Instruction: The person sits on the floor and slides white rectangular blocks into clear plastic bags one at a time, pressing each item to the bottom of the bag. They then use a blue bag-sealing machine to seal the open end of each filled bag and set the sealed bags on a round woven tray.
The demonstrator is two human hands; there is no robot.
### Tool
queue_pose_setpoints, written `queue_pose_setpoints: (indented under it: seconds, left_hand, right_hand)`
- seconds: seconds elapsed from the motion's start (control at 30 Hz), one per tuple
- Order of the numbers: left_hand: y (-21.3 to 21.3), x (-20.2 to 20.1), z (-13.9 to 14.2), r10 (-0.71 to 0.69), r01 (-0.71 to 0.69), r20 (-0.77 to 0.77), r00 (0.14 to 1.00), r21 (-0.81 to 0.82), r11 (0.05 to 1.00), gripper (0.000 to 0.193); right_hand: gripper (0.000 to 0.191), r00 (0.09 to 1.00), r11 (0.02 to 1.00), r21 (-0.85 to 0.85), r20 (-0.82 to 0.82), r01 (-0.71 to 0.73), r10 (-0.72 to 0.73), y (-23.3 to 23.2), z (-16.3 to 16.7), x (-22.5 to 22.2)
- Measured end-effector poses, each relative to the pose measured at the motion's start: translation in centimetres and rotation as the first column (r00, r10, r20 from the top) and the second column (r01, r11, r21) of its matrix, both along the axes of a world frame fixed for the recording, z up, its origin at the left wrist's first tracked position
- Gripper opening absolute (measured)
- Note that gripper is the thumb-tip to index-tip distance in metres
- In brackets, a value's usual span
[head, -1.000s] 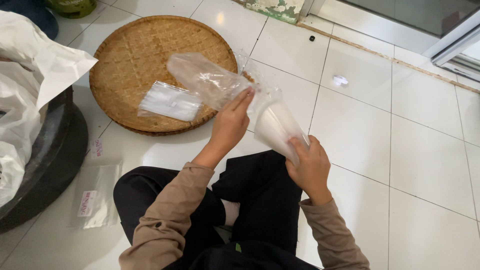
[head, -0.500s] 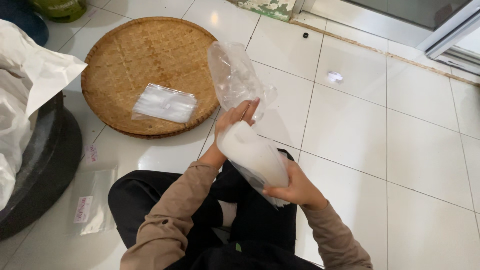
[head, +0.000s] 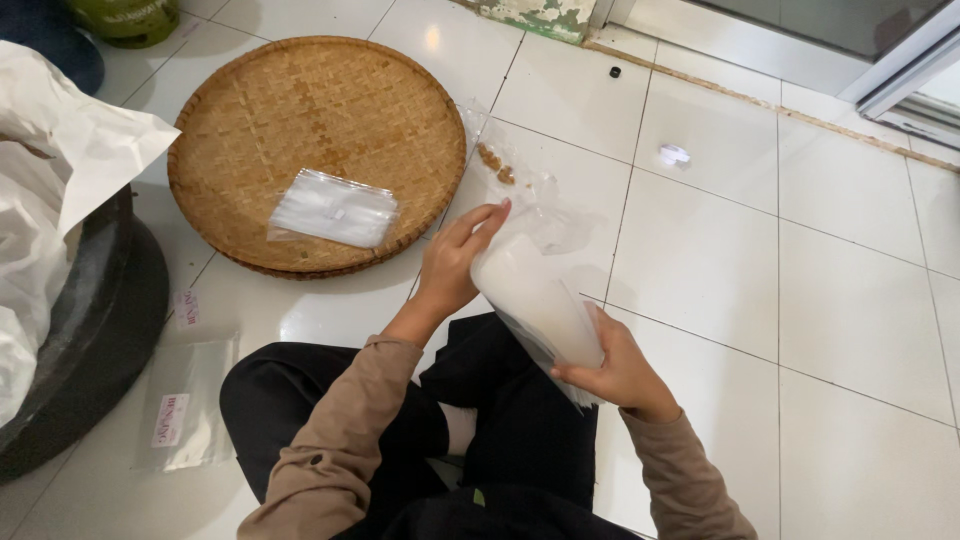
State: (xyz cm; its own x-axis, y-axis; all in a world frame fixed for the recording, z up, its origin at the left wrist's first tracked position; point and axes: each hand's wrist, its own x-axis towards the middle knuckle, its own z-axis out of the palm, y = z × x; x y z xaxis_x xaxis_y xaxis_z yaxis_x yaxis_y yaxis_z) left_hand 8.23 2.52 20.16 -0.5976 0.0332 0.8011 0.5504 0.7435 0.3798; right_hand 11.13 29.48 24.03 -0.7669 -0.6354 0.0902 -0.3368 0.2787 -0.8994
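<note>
- Centre frame: both hands on one clear plastic bag (head: 535, 300) packed with a white filling, held tilted over the person's lap, above the floor.
- Left hand (head: 455, 262) is at the bag's upper end, fingers curled around the neck, pinching it.
- Right hand (head: 620, 372) grips the bag's lower end from underneath, thumb over the edge, fingers closed around it.
- Bag's empty top (head: 515, 185) trails off toward upper centre, crumpled; a few brown bits sit inside it.
- Upper left of centre: round woven bamboo tray (head: 300, 100) flat on the white tiled floor (head: 800, 300), just beside the bag's top; contact not clear.
- On the tray, lower right part: flat stack of empty clear bags (head: 333, 208).
- Left edge: dark round tub (head: 95, 330) with white sacking (head: 50, 190) spilling over its rim; close to the tray's left side.
- Lower left: flat clear bag with a label (head: 188, 415) on the floor, between tub and the person's knee; small label slip (head: 187, 308) above it.
- Top left corner: green container (head: 125, 18), partly cut off.
- Upper right: small white scrap (head: 675, 155) on the tiles, well apart from the hands; small dark speck (head: 614, 72) near the door sill (head: 760, 95).
- Nothing lies between hands and tray; the person's black trouser legs (head: 330, 400) fill the bottom centre.
</note>
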Motion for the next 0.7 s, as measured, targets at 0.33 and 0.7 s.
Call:
queue_pose_setpoints:
  seconds: [0.33,0.7]
  left_hand:
    - [-1.0,1.1,3.1,0.001,-0.029,-0.093,0.996,-0.299,0.954,0.055]
    - [-1.7,1.3,4.4,-0.071,0.120,0.124,0.990,-0.451,0.885,0.074]
  right_hand:
    - [0.068,0.818,0.955,0.249,-0.575,0.160,0.013,0.6,1.9,-0.3]
    - [0.062,0.583,0.857,0.375,-0.805,0.354,0.111,0.6,2.3,-1.1]
